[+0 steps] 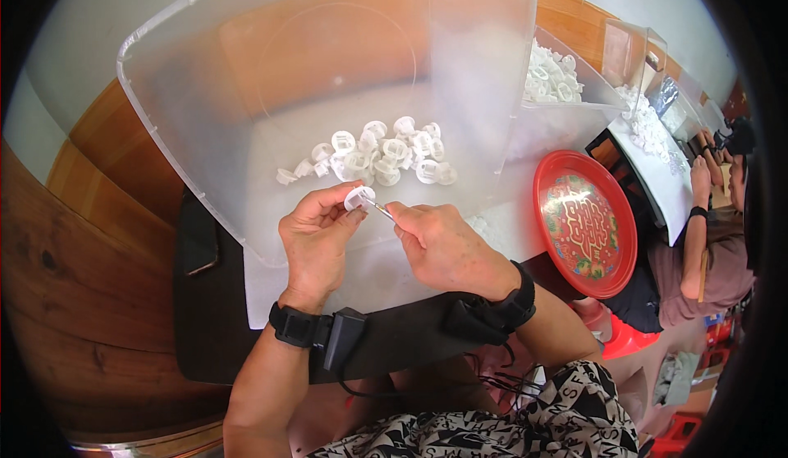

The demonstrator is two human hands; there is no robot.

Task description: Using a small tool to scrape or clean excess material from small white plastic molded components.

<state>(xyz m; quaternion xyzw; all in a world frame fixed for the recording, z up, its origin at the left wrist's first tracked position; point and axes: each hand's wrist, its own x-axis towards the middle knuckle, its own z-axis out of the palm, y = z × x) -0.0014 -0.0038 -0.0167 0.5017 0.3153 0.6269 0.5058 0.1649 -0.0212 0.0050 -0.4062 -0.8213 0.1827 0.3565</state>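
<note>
My left hand (316,249) pinches a small round white plastic part (356,197) between thumb and fingers, its disc face turned up. My right hand (455,249) grips a thin, silvery metal tool (378,207) whose tip meets the part; its exact kind is too small to tell. Just beyond both hands, a loose heap of similar white plastic parts (394,153) lies inside a large see-through plastic bin (472,64), which rests on its side with the opening toward me.
A round red tray (542,220) with a floral pattern stands to the right. Behind it, a smaller see-through bin (603,94) holds many white parts. Farther right, a co-worker (710,253) sits at a white table (669,199). A dark phone-like object (199,240) lies at left.
</note>
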